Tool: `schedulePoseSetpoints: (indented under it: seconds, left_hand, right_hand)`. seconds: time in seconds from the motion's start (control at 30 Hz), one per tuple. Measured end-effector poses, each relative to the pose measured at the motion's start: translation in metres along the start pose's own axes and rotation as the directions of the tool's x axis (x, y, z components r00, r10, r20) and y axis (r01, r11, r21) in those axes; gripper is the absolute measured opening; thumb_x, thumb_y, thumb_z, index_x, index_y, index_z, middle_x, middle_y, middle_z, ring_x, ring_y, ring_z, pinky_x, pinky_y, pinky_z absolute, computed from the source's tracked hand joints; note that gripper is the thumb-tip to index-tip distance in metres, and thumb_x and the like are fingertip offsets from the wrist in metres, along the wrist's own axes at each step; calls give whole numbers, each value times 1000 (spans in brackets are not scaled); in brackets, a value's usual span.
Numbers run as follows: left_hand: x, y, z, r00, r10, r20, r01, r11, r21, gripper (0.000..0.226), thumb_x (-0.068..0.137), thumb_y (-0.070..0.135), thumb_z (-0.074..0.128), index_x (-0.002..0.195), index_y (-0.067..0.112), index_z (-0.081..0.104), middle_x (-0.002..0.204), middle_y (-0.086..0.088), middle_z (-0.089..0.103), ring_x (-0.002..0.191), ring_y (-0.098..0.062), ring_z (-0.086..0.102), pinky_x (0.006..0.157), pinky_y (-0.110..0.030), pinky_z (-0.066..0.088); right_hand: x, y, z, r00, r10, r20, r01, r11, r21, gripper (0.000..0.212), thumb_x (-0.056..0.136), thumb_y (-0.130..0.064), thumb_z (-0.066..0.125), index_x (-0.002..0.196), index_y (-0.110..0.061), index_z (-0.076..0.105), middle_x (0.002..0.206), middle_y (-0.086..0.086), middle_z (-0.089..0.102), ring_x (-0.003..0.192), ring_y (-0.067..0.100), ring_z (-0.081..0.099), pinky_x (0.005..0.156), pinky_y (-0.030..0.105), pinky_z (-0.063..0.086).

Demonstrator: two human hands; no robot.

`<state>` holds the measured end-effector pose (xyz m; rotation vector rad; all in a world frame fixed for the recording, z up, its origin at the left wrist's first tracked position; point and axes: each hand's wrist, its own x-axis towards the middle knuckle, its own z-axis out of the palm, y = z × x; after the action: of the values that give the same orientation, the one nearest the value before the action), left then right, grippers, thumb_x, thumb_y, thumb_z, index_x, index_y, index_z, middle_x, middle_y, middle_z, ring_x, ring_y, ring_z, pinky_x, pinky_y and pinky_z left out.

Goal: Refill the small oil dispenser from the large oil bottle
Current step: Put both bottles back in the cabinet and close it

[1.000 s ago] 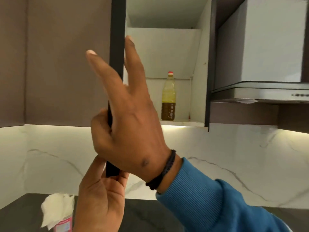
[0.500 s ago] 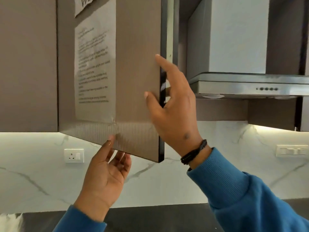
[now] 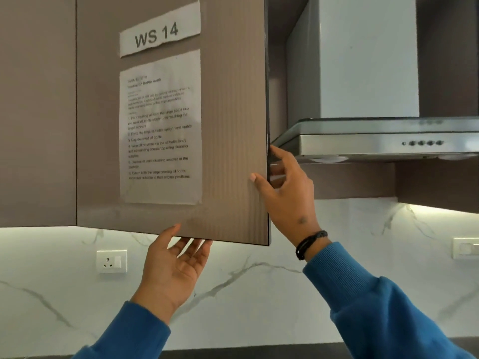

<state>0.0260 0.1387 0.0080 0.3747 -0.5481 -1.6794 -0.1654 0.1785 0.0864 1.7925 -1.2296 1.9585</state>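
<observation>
Neither the large oil bottle nor the small dispenser is in view; the brown cabinet door (image 3: 230,120) covers the shelf. My right hand (image 3: 287,200) holds the door's right edge, thumb on the front face and fingers behind the edge. My left hand (image 3: 173,268) is palm up under the door's bottom edge, fingers relaxed, thumb tip touching that edge. The door stands slightly out from the cabinet front.
A "WS 14" label and a printed instruction sheet (image 3: 160,130) are taped to the door. A steel range hood (image 3: 375,145) hangs just right of the cabinet. The marble backsplash carries a wall socket (image 3: 111,261) and a switch plate (image 3: 465,248). A strip of dark countertop (image 3: 233,354) shows below.
The door has swung from wide open to almost shut, hiding the oil bottle on the shelf. Both hands followed the door, and the view has shifted left and upward.
</observation>
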Motion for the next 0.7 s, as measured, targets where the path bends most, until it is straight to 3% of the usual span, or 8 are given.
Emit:
schedulePoseSetpoints:
  seconds: [0.2,0.33,0.43,0.5,0.7]
  left_hand:
    - [17,-1,-1,1000,-15,1,15,1000,13,43,91,28,71,123,0,63,116,-23,72,106,-39,72,80,-54,60]
    - [27,-2,1,1000,0,-14,1,998,67,43,92,29,69,123,0,62,117,-24,70,107,-40,71,85,-46,62]
    - [34,-2,2,1000,12,-19,-10,995,97,44,93,29,69,124,0,60,120,-24,69,107,-40,71,85,-44,62]
    - [37,-2,2,1000,6,-29,-3,995,104,45,93,30,69,125,1,59,120,-24,68,106,-41,71,79,-44,63]
    - [38,-6,0,998,14,-68,-2,985,170,38,95,29,67,123,4,61,121,-23,67,107,-41,69,85,-44,58]
  right_hand:
    - [18,31,7,997,80,-4,-80,997,-15,56,91,-30,71,142,-23,48,97,-11,62,80,-3,58,63,1,44]
    - [25,44,13,993,116,6,-115,992,-48,54,94,-28,68,143,-22,47,102,-11,61,77,-3,56,65,1,39]
    - [31,50,18,988,150,26,-149,988,-48,52,95,-28,65,144,-20,46,117,-2,65,93,7,56,83,16,44]
    - [35,54,20,986,162,35,-159,985,-72,52,96,-27,64,144,-19,46,121,1,66,95,8,56,86,21,44]
    - [39,69,27,975,215,57,-207,970,-131,53,96,-31,64,144,-19,45,117,4,66,97,14,58,96,35,51]
